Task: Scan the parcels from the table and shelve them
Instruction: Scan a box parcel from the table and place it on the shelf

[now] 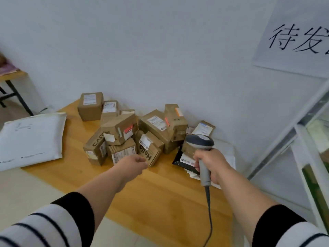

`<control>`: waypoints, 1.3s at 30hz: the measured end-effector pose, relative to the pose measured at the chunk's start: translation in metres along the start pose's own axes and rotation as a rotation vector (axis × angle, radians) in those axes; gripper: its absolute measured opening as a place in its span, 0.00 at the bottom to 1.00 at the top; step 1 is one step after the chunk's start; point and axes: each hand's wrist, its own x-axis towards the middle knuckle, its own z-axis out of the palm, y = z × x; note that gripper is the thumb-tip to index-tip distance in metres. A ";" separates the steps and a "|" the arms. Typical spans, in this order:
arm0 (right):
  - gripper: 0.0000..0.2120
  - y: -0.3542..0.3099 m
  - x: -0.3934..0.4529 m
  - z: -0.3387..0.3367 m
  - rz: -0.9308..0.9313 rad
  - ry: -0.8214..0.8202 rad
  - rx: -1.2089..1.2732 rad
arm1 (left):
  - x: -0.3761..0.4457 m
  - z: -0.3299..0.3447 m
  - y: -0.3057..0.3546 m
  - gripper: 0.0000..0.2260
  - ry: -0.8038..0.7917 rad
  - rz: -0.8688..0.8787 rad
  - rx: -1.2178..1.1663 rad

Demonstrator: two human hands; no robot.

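Observation:
Several brown cardboard parcels with white labels lie heaped on the wooden table (160,191) against the wall. At the front of the heap is a small box printed "Hello" (151,150). My left hand (133,164) reaches toward it with loosely curled fingers and holds nothing; its fingertips are at the box's lower corner. My right hand (211,163) grips the handle of a grey barcode scanner (200,142), whose head points at the heap. The scanner's cable hangs down toward me. A black mailer bag (183,162) lies flat under the scanner.
A large white padded mailer (32,139) lies on the table's left end. A white metal shelf frame (302,139) stands at the right. A paper sign (293,36) with black characters hangs on the wall. Another table (12,77) is at the far left.

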 end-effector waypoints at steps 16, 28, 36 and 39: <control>0.09 -0.054 0.190 0.026 0.083 0.051 0.246 | 0.179 0.018 0.092 0.25 -0.103 -0.060 -0.191; 0.15 -0.041 0.209 0.050 0.089 -0.180 0.358 | 0.231 0.043 0.109 0.33 -0.031 -0.221 -0.429; 0.06 -0.043 0.195 0.073 0.047 -0.240 0.345 | 0.243 0.029 0.088 0.37 -0.039 -0.272 -0.500; 0.04 -0.044 0.196 0.069 0.024 -0.179 0.353 | 0.244 0.022 0.075 0.33 -0.100 -0.267 -0.632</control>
